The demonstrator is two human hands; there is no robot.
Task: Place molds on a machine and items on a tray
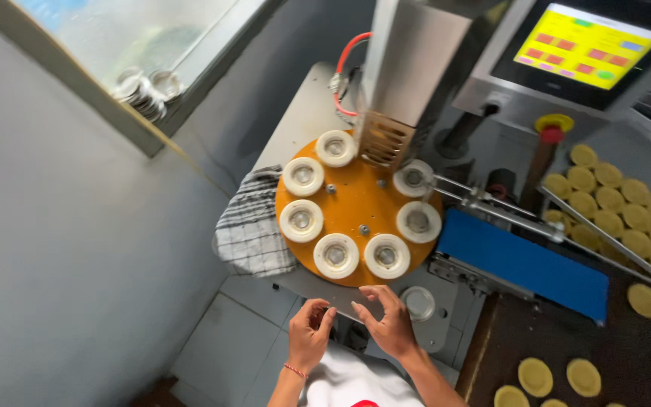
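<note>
Left hand [309,332] and right hand [386,320] empty, fingers loosely curled, hovering beside orange rotary mould plate [359,207]; between loads, nearest white mould cup [386,256] needs filling.

Round orange turntable [359,207], flat on the machine. Seven white ring-shaped moulds [336,255] around its rim, all upright, empty-looking.

Moulds [336,255] on turntable [359,202], hands [310,334] before.
</note>
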